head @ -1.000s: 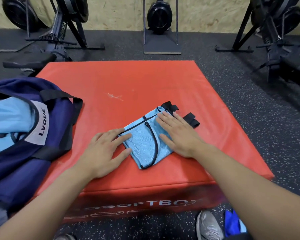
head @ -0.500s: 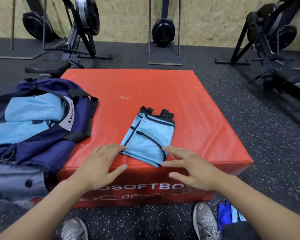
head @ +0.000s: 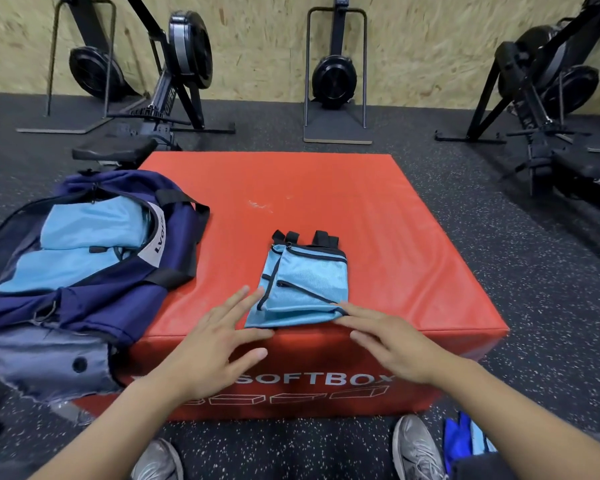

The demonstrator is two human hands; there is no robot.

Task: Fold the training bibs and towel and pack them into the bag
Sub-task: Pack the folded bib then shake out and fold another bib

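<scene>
Folded blue bib (head: pixel 305 289) sits at the near edge of the red box (head: pixel 378 237) — left hand (head: pixel 208 344) and right hand (head: pixel 392 344) flank it, fingers spread flat, tips just touching its corners. Bag (head: pixel 94 244) lies open left of the bib — blue cloth inside.

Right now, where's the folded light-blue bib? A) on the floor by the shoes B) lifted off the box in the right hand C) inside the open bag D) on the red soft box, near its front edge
D: the folded light-blue bib lies flat on the red soft box at its front edge, with the left hand and right hand open at its near corners; the bag sits to the left.
</scene>
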